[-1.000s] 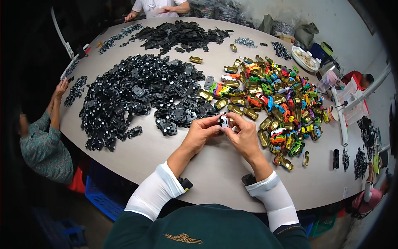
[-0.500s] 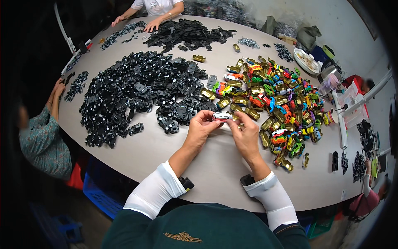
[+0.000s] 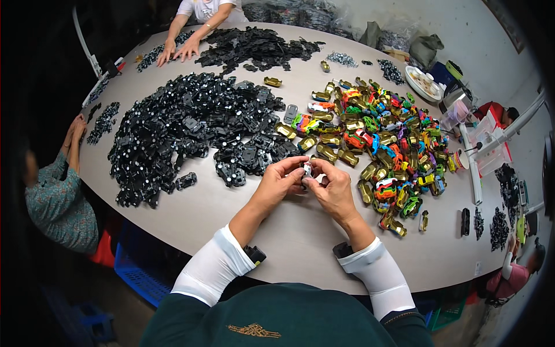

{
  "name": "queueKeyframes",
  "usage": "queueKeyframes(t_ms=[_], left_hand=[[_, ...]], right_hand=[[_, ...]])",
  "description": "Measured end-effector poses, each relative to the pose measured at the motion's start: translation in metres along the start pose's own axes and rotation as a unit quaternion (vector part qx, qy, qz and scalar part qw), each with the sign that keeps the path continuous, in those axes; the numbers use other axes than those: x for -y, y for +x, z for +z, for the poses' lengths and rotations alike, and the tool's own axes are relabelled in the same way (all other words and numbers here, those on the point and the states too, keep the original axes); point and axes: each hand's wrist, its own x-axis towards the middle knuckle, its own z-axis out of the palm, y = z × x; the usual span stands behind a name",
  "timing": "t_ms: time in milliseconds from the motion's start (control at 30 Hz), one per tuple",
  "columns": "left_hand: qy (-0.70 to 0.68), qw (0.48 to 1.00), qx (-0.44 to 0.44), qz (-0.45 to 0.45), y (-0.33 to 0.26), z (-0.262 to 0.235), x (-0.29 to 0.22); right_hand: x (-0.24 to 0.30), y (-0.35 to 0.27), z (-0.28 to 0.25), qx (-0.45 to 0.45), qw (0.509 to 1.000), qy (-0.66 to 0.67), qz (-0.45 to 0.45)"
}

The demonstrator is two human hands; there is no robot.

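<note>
You're mid-assembly on a small white toy car piece (image 3: 307, 170), pinched between both hands above the pale round counter (image 3: 277, 231); left hand (image 3: 280, 180) curls tight on it, right hand (image 3: 332, 188) grips its other end, fingers narrow; likely pressing a black chassis on, though it's too small to tell; next move needs a firm squeeze, parts aligned; black chassis pile (image 3: 191, 130) sits left, coloured car bodies (image 3: 376, 139) right.

Bare table (image 3: 231, 222) below black chassis pile (image 3: 191, 133)
</note>
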Motion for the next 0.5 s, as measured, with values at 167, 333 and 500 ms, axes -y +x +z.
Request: queueKeyframes(t_ms=[167,333,500], left_hand=[[-0.069,0.998,0.004,0.001,0.0045,-0.0071,0.0105],[-0.033,0.999,0.007,0.005,0.0067,-0.0126,0.0129],[-0.090,0.995,0.021,0.029,0.0028,-0.0056,0.0057]], right_hand=[[0.0006,-0.0008,-0.0005,-0.013,1.000,0.003,0.003],[0.0038,0.0004,-0.0015,-0.019,1.000,-0.009,-0.020],[0.0004,-0.0019,0.0008,-0.045,0.997,0.056,0.023]])
